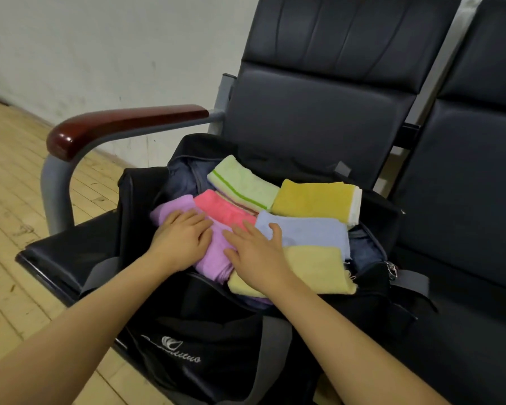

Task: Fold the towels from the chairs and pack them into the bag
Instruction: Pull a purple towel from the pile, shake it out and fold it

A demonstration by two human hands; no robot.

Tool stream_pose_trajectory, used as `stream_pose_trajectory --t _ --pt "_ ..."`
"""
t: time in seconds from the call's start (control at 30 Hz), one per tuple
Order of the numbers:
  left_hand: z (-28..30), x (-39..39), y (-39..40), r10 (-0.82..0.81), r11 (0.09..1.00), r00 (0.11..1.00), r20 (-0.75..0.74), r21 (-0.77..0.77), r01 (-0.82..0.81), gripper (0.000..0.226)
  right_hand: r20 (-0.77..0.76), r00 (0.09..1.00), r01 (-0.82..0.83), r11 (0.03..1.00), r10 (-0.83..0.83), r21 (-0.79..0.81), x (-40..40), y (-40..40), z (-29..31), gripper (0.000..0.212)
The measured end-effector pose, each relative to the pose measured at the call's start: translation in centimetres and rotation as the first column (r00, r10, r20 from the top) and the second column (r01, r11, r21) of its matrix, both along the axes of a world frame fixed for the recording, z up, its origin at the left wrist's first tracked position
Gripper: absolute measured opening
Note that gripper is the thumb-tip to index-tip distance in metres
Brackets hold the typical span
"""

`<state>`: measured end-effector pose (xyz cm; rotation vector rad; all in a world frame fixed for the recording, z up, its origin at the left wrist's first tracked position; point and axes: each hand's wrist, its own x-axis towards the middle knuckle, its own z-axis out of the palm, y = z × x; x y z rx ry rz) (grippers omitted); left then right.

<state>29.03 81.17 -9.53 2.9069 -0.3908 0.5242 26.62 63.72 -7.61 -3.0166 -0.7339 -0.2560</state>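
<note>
1. We see a waiting area: linked dark padded seats [319,121] on one grey metal frame.
2. We note a wooden armrest [123,124], typical of lobby seating.
3. We see a plain white wall [100,48] and worn plank floor [9,200].

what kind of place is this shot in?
Probably a waiting area or hall, indoors: linked black padded seats with a glossy red-brown wooden armrest, scuffed pale wood-plank floor and a plain white wall.
</note>
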Motion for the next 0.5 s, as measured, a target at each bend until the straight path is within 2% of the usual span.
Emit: stream_pose_trajectory --t 0.1,0.23,0.4,0.5 --pt "0.3 1.1 0.3 0.160 0.984 0.970 -0.181 0.110 -0.142 0.059 -0.063 0.997 0.034 0.992 -0.042 -0.123 0.4 0.0 -0.7 0.049" --pt "0.6 2.5 0.5 0.221 0.970 0.941 -0.258 0.155 -0.186 0.055 -0.193 0.974 0.087 0.983 -0.118 -0.165 1.3 0.2 -1.2 0.050" --pt "0.9 2.8 0.3 0.227 0.966 0.938 -0.263 0.184 -0.182 0.056 -0.232 0.963 0.110 0.987 -0.135 -0.117 1.9 0.2 -1.4 0.050" --pt "0.9 2.0 0.5 0.216 0.972 0.944 -0.250 0.143 -0.185 0.058 -0.242 0.963 0.127 0.992 -0.121 0.007 1.6 -0.1 -0.8 0.049"
